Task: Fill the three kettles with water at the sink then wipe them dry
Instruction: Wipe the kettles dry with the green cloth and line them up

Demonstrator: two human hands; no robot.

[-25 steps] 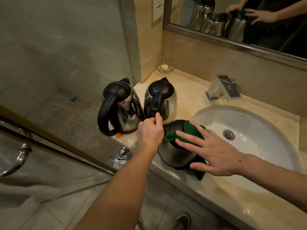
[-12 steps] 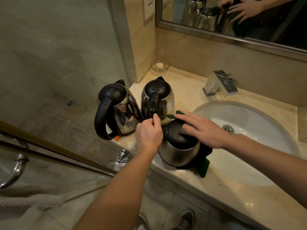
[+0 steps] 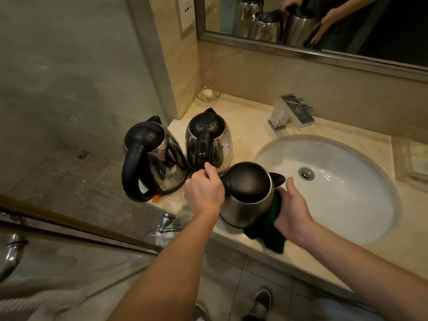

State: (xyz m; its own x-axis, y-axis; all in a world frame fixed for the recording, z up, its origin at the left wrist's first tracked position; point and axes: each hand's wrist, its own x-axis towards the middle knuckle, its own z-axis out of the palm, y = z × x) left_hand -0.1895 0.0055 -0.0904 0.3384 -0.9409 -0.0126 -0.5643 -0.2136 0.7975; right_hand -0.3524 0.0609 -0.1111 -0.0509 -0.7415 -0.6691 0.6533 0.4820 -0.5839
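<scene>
Steel kettle (image 3: 245, 205) sits at the desk's (image 3: 252, 126) front edge beside the sink (image 3: 324, 141), left grip (image 3: 203, 191) curled round its handle, right grip (image 3: 294, 209) spread, pressing the green cloth (image 3: 266, 230) to its wall, and a hard wipe could shove it off!

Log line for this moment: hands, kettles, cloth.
left hand: grips near kettle handle | right hand: presses green cloth against its side | left kettle, middle kettle: on counter
</scene>
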